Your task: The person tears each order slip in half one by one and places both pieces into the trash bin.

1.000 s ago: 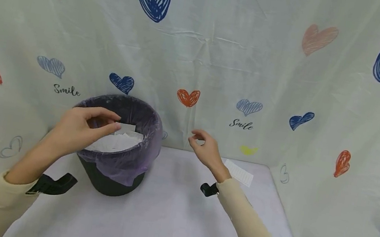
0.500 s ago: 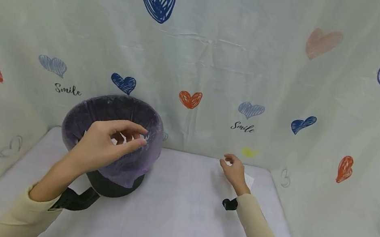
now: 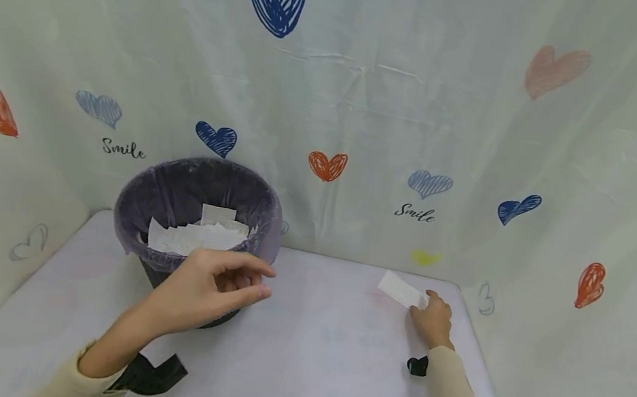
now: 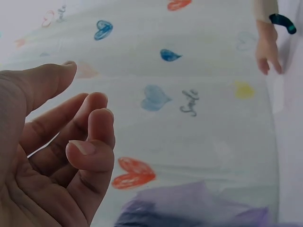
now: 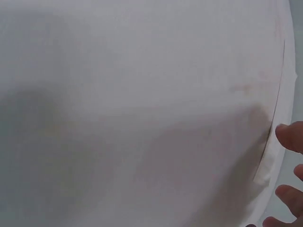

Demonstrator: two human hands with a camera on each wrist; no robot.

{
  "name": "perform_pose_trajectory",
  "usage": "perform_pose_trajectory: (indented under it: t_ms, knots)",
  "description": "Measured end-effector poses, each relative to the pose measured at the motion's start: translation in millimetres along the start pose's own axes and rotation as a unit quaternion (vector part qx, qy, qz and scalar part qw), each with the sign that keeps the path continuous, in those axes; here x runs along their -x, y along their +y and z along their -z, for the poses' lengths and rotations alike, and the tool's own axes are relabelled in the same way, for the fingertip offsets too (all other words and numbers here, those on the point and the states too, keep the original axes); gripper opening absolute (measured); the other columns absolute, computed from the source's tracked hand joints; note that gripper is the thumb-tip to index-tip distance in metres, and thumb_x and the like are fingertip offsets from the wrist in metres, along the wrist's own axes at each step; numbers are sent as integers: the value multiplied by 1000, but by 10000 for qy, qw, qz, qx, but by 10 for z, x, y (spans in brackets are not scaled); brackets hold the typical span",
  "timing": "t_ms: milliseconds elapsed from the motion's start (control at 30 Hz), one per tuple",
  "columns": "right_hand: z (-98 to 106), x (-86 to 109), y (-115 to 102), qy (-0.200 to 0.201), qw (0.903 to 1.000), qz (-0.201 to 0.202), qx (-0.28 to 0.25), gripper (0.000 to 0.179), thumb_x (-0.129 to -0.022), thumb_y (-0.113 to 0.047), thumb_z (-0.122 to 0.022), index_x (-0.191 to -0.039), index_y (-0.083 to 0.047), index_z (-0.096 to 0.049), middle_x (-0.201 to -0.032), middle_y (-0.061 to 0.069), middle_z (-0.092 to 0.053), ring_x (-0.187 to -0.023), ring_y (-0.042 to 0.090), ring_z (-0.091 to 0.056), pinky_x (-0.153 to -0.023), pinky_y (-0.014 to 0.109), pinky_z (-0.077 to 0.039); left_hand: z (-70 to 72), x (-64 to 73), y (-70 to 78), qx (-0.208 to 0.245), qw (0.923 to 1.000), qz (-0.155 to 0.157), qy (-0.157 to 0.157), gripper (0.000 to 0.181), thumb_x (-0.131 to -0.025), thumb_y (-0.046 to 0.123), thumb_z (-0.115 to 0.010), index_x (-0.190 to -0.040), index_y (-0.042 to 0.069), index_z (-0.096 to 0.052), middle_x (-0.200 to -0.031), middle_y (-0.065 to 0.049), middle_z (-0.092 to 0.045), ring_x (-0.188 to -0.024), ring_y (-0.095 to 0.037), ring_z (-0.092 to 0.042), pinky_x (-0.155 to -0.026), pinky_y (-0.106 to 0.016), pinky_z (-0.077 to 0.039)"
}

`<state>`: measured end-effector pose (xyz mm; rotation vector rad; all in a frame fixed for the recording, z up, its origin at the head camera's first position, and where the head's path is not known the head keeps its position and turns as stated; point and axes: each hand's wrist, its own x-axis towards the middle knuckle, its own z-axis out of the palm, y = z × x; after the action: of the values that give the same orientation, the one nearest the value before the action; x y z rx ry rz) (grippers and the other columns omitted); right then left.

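Note:
At the back right of the table a white slip of paper [image 3: 399,288] lies flat, printed with faint lines. My right hand [image 3: 433,317] reaches over its right end. In the right wrist view the thumb [image 5: 289,136] is right at the paper's edge, and the other fingers are spread apart from it. My left hand [image 3: 203,287] hovers in front of the bin, fingers loosely bent with nothing between them, as the left wrist view also shows. The dark bin with a purple liner [image 3: 136,216] holds several white papers [image 3: 198,239].
A white cloth covers the table [image 3: 306,361]. Around its back and sides hangs a pale curtain [image 3: 369,110] printed with hearts and "Smile". Black wrist cameras sit at both cuffs, one by the left sleeve [image 3: 80,386].
My right hand has moved right and down onto the slip's right end. The left hand has drifted right and lower, from over the bin to in front of it.

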<state>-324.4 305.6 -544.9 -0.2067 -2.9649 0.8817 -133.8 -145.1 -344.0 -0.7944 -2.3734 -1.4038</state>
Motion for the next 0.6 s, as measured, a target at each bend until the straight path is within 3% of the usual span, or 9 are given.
perform_pose_trajectory:
  t_ms: [133, 267, 433, 600]
  knots:
    - [17, 45, 139, -355, 9993, -40, 121, 68, -92, -18, -62, -149, 10, -38, -147, 38, -44, -133, 58, -41, -104, 72, -37, -191, 73, -36, 298, 9986, 288, -334, 15, -93, 22, -78, -107, 17, -77, -81, 9, -69, -67, -5, -59, -57, -23, -51]
    - [10, 57, 182, -417, 9987, 104, 255, 65, -90, -20, -63, -145, 8, -46, -146, 38, -47, -132, 59, -44, -103, 71, -40, -367, 139, -104, 506, 9951, 562, -631, 16, -95, 27, -76, -108, 17, -77, -84, 7, -70, -68, -4, -59, -59, -24, -52]
    - [2, 113, 137, -396, 9983, 375, 198, 46, -88, -15, -64, -128, 7, -63, -141, 36, -54, -132, 56, -47, -106, 68, -41, -518, 185, -180, 723, 9908, 799, -820, 16, -95, 28, -76, -107, 19, -77, -84, 6, -70, -66, -5, -59, -59, -24, -51]
    - [-11, 213, 86, -467, 9965, 693, 65, 32, -91, -8, -61, -118, 8, -69, -144, 36, -52, -138, 56, -43, -114, 64, -35, -641, 229, -225, 845, 9858, 1083, -968, 16, -95, 32, -75, -108, 22, -77, -86, 7, -70, -67, -6, -60, -60, -24, -51]
